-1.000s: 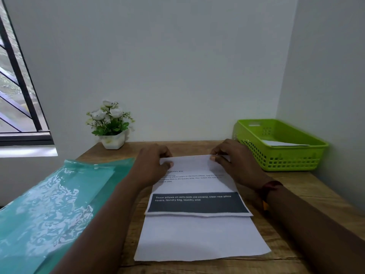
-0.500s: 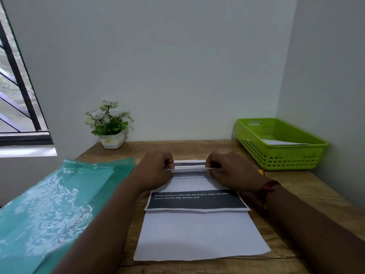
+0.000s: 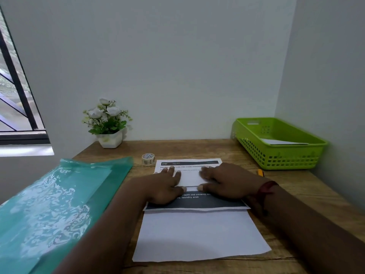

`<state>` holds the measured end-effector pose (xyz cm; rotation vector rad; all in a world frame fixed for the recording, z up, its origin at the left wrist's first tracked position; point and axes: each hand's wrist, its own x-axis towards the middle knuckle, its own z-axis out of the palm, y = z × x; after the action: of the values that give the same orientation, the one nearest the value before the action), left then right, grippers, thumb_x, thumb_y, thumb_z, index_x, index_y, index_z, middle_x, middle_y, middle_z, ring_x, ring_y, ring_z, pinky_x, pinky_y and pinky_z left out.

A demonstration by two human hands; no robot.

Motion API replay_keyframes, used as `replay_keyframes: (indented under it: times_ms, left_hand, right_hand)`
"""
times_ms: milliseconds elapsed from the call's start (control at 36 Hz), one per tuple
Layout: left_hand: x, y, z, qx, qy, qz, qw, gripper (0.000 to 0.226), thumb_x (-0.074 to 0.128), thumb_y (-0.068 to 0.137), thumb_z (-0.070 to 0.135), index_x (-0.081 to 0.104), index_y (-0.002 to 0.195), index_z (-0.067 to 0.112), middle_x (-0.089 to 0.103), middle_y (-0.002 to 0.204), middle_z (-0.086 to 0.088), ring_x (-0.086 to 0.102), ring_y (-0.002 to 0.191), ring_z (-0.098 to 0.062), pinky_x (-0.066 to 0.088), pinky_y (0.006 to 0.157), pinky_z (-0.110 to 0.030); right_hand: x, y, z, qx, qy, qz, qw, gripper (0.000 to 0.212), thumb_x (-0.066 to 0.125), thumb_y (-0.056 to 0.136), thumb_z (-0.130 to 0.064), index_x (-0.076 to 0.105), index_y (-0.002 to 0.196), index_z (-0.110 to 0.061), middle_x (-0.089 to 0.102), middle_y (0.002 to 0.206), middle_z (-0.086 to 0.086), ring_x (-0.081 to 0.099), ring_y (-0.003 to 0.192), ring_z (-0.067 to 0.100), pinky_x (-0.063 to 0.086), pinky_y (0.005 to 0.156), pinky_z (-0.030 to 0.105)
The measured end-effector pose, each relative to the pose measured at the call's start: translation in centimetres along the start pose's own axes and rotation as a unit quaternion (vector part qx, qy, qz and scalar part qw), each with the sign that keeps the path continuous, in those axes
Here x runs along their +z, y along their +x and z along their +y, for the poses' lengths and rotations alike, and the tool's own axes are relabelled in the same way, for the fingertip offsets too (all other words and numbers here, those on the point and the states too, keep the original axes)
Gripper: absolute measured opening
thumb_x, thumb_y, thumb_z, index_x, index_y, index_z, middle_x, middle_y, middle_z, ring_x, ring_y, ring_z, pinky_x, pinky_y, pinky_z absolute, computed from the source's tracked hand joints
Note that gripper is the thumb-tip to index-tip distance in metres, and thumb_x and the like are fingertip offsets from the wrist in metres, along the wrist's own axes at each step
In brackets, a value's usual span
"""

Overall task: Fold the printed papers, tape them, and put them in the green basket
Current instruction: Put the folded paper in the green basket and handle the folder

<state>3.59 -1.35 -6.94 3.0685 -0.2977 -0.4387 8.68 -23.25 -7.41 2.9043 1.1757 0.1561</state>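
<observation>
A printed paper [image 3: 190, 179] lies on the wooden table [image 3: 308, 190], its far edge folded toward me so a white flap covers the middle text. My left hand [image 3: 166, 184] and my right hand [image 3: 225, 181] press flat on that flap, fingers spread. A dark printed band shows below my hands. Another printed sheet [image 3: 187, 164] lies underneath, with its header showing at the far end. A blank white sheet [image 3: 199, 236] lies nearest me. The green basket [image 3: 284, 155] stands at the back right with a folded paper [image 3: 280, 141] inside. A roll of tape [image 3: 148, 159] sits beyond my left hand.
A teal plastic folder [image 3: 51, 206] covers the left side of the table. A small white pot of flowers [image 3: 107, 125] stands at the back left by the wall. A yellow object [image 3: 260, 172] peeks out behind my right wrist. A window [image 3: 11, 99] is at the far left.
My hands brought the paper's far edge toward me and laid it down, and both palms now press it flat. The tape roll and the header of a lower sheet came into view.
</observation>
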Motion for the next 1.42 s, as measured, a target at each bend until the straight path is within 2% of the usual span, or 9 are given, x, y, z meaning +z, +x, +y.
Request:
replay_keyframes:
  times_ms: [56,139,306,444,1056,1111,1167,1250,1417]
  left_hand:
    - [0.2,0.1,0.3,-0.003,0.005,-0.004,1.0,0.071,0.022,0.102,0.056,-0.008,0.156,0.021,-0.019,0.162,-0.003,-0.014,0.15,-0.021,-0.002,0.12,-0.04]
    - [0.5,0.2,0.7,-0.002,0.006,-0.003,1.0,0.07,0.02,0.102,0.055,-0.011,0.155,0.02,-0.021,0.161,-0.001,-0.016,0.149,-0.022,-0.004,0.121,-0.042]
    - [0.6,0.1,1.6,0.018,0.0,0.001,1.0,0.065,0.018,0.105,0.048,-0.012,0.155,0.02,-0.021,0.161,-0.003,-0.019,0.148,-0.023,-0.006,0.12,-0.039]
    - [0.9,0.2,2.0,0.023,0.016,0.0,1.0,0.067,0.016,0.105,0.048,-0.016,0.154,0.016,-0.023,0.161,-0.004,-0.022,0.148,-0.022,-0.008,0.119,-0.039]
    - [0.4,0.6,0.4,-0.073,0.001,0.017,0.997,0.069,0.018,0.104,0.048,-0.003,0.155,0.007,-0.01,0.163,-0.013,-0.005,0.151,-0.032,0.005,0.122,-0.046]
    - [0.5,0.8,-0.2,-0.07,0.02,0.038,0.997,0.068,0.02,0.104,0.05,0.006,0.156,0.01,0.001,0.164,-0.012,0.005,0.15,-0.035,0.009,0.121,-0.05]
    - [0.6,0.9,-0.8,-0.066,0.031,0.067,0.995,0.067,0.025,0.101,0.055,0.019,0.154,0.015,0.018,0.161,-0.016,0.016,0.147,-0.036,0.015,0.119,-0.052]
    - [0.5,1.0,-1.4,-0.064,0.012,0.106,0.992,0.073,0.036,0.095,0.064,0.022,0.154,0.023,0.026,0.154,-0.02,0.02,0.143,-0.039,0.022,0.115,-0.05]
    - [0.5,1.1,-2.2,-0.072,-0.049,0.147,0.985,0.088,0.05,0.081,0.076,0.024,0.151,0.03,0.03,0.15,-0.015,0.019,0.142,-0.036,0.027,0.111,-0.049]
  right_hand:
    - [0.0,0.1,-0.4,0.014,0.004,-0.049,0.999,0.071,0.034,0.091,-0.069,0.037,0.146,-0.023,0.029,0.158,-0.002,0.042,0.135,0.025,0.038,0.104,0.035]
    - [0.2,0.0,-0.8,0.018,0.02,-0.092,0.995,0.083,0.028,0.09,-0.073,0.016,0.154,-0.021,0.007,0.163,-0.001,0.02,0.147,0.02,0.022,0.118,0.04]
    - [0.8,-0.2,-2.0,0.01,0.076,-0.148,0.986,0.093,0.017,0.084,-0.081,-0.007,0.154,-0.025,-0.013,0.162,-0.004,-0.015,0.147,0.009,-0.008,0.12,0.045]
    - [0.8,-0.3,-2.9,0.0,0.09,-0.16,0.983,0.089,0.013,0.087,-0.077,-0.015,0.153,-0.025,-0.02,0.161,-0.006,-0.023,0.144,0.005,-0.013,0.119,0.045]
    - [-0.6,-0.8,-0.3,0.041,0.086,-0.17,0.981,0.074,0.018,0.098,-0.061,0.004,0.156,-0.016,-0.008,0.163,0.0,-0.008,0.149,0.012,-0.001,0.122,0.041]
    - [-0.8,-0.8,0.1,0.035,0.098,-0.153,0.983,0.071,0.021,0.099,-0.058,0.016,0.155,-0.014,0.002,0.164,0.003,0.004,0.15,0.016,0.004,0.121,0.035]
    - [-0.9,-0.7,0.4,0.025,0.105,-0.112,0.988,0.064,0.026,0.1,-0.054,0.041,0.142,-0.008,0.03,0.156,0.01,0.032,0.142,0.026,0.021,0.117,0.036]
    - [-0.6,-0.2,0.6,0.019,0.098,-0.032,0.994,0.053,0.036,0.099,-0.055,0.061,0.111,-0.01,0.061,0.116,0.005,0.057,0.108,0.022,0.042,0.099,0.042]
    - [0.9,0.2,1.8,0.03,0.117,0.036,0.992,0.075,0.053,0.085,-0.066,0.037,0.147,-0.027,0.047,0.14,0.0,0.044,0.129,0.018,0.035,0.109,0.035]
